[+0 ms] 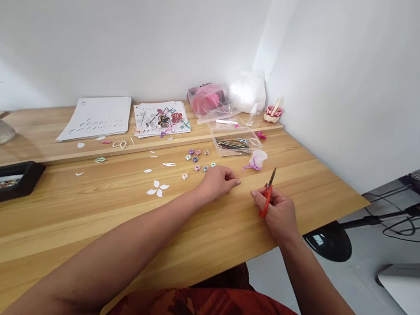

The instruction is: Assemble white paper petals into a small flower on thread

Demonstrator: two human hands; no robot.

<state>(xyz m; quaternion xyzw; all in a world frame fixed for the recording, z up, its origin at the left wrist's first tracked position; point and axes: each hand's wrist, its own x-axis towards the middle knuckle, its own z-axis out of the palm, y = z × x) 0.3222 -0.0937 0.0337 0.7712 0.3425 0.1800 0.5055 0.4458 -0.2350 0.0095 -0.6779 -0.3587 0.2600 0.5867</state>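
My right hand (277, 211) is closed round a pair of small red-handled scissors (267, 192), blades pointing up and away. My left hand (218, 179) rests on the wooden table (74, 213) with its fingers curled in a pinch; whatever it pinches is too small to see. Just beyond the left hand lie several small coloured paper coils (198, 158). White paper petal cut-outs (157, 188) lie to its left.
A clear plastic box of strips (234, 142), a small white cup (258, 157), stacked paper sheets (97, 117), a card with quilled flowers (161, 117) and plastic bags (211, 101) sit at the back. A black tray (0, 184) is left. A fan base (327, 240) stands on the floor right.
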